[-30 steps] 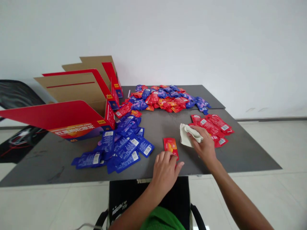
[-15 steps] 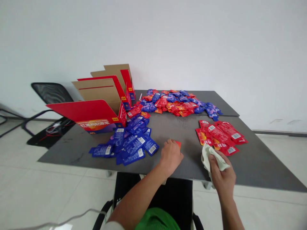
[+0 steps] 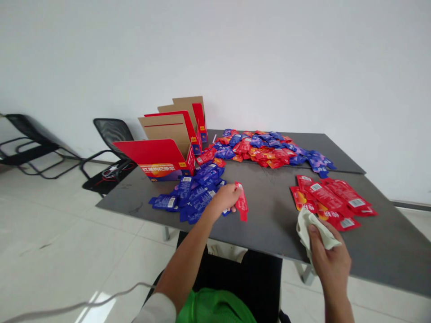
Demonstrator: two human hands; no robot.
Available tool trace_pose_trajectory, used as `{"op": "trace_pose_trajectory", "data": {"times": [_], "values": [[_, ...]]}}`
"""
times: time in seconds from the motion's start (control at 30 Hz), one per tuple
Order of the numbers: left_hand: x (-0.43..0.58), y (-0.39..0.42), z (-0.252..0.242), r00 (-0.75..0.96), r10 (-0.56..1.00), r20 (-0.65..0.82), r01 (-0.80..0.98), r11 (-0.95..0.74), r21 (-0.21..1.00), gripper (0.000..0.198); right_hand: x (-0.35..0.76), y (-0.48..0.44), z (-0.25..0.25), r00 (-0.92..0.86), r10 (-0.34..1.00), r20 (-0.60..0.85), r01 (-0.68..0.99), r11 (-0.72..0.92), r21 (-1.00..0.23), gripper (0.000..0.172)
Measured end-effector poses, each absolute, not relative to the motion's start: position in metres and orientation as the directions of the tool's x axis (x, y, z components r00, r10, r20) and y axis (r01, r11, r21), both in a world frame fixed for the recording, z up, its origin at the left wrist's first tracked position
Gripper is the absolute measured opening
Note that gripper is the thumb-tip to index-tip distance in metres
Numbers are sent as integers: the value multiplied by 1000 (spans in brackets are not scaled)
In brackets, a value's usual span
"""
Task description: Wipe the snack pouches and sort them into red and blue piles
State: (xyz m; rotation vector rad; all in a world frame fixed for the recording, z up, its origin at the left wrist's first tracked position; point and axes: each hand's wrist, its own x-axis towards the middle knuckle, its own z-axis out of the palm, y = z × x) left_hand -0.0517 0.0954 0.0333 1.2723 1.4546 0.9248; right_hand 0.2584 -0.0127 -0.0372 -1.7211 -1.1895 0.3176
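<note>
The left hand (image 3: 226, 199) is closed in a pinch on the top end of a red sachet (image 3: 241, 202), which hangs over the middle of the table just beside the blue pile. The right hand (image 3: 329, 258) is curled around a crumpled cream cloth (image 3: 313, 231) and is over the table's front right edge. The dark grey table (image 3: 269, 229) carries a spread of red sachets (image 3: 332, 200) at the right, blue sachets (image 3: 198, 195) at the left, and a mixed red and blue heap (image 3: 266, 148) along the back edge. A red-and-cardboard open carton (image 3: 160, 159) stands at the back left corner, with black mesh chairs (image 3: 112, 134) on the tiled floor (image 3: 67, 237) beyond, before a white wall (image 3: 269, 58)
</note>
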Motion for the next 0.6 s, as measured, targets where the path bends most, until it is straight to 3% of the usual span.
{"op": "trace_pose_trajectory", "data": {"times": [0.23, 0.43, 0.6], "values": [[-115, 116, 52, -300, 925, -233, -280, 148, 948, 26, 258, -13, -32, 502, 832, 236, 549, -96, -831, 71], [-119, 115, 46, -341, 848, -407, -643, 105, 759, 20, 260, -13, -32, 498, 841, 211, 547, -115, -829, 70], [-117, 119, 43, -342, 809, -478, -789, 28, 614, 20, 261, -12, -32, 498, 848, 181, 544, -143, -827, 72]]}}
